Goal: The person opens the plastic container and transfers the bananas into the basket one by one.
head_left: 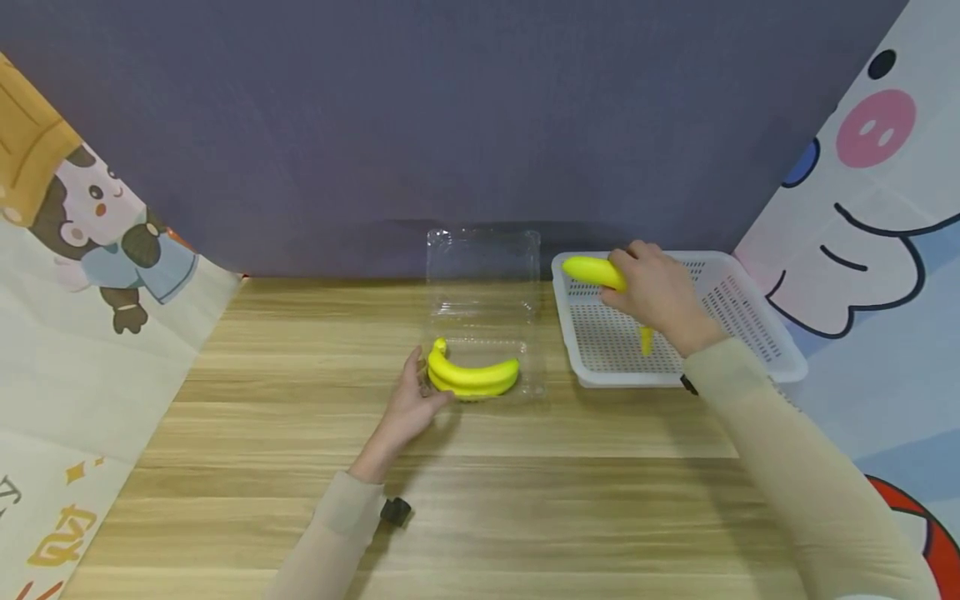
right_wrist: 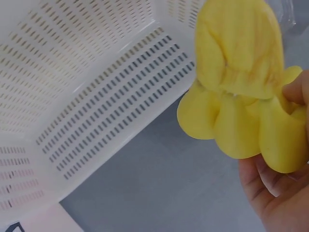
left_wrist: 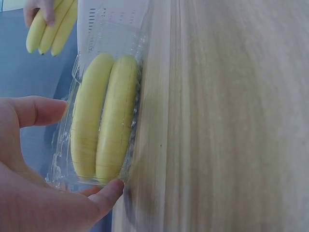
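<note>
My right hand (head_left: 654, 287) grips a bunch of yellow bananas (head_left: 592, 272) above the white basket (head_left: 566, 333). In the right wrist view the bunch's thick stem end (right_wrist: 239, 48) faces the camera, with several bananas behind it. On the table lies a clear plastic clamshell container (head_left: 531, 379), its lid (head_left: 483, 267) standing up at the back. Two joined bananas (head_left: 476, 379) rest in its bottom half. My left hand (head_left: 408, 408) holds the container's left end, thumb at the front corner and fingers at the side, as the left wrist view (left_wrist: 53, 193) also shows.
The perforated basket stands right of the container, close to the back panel (head_left: 480, 125). Wood-grain tabletop (head_left: 525, 500) stretches in front of both. Printed cartoon sheets (head_left: 82, 333) border the table at left and right.
</note>
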A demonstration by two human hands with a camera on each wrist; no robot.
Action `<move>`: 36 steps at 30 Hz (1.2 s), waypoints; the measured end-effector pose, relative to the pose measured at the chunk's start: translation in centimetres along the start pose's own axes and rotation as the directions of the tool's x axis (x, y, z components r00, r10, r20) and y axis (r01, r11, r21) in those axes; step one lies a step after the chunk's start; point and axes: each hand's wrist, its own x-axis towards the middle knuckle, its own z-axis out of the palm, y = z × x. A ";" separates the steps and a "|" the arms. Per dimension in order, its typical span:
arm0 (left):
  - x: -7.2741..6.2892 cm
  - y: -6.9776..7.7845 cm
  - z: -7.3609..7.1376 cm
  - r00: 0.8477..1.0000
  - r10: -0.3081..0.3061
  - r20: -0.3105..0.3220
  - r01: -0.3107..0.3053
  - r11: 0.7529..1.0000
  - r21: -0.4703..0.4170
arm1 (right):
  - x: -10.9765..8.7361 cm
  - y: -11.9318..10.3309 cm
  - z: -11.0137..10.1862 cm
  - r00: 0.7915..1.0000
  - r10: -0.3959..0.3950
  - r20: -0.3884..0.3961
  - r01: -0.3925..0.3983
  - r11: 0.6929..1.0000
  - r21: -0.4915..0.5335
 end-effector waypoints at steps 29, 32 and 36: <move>-0.1 0.0 0.0 1.000 0.009 -0.009 -0.009 1.000 0.011 | -2.3 6.4 3.4 0.988 0.138 0.073 -0.137 0.990 -0.028; -0.1 0.0 0.0 1.000 0.011 -0.011 -0.011 1.000 0.016 | -2.5 6.8 3.8 0.983 0.163 0.089 -0.162 0.987 -0.019; -0.1 0.1 0.1 1.000 0.017 -0.018 -0.017 1.000 0.020 | -2.6 7.3 4.6 0.968 0.211 0.135 -0.209 0.977 -0.028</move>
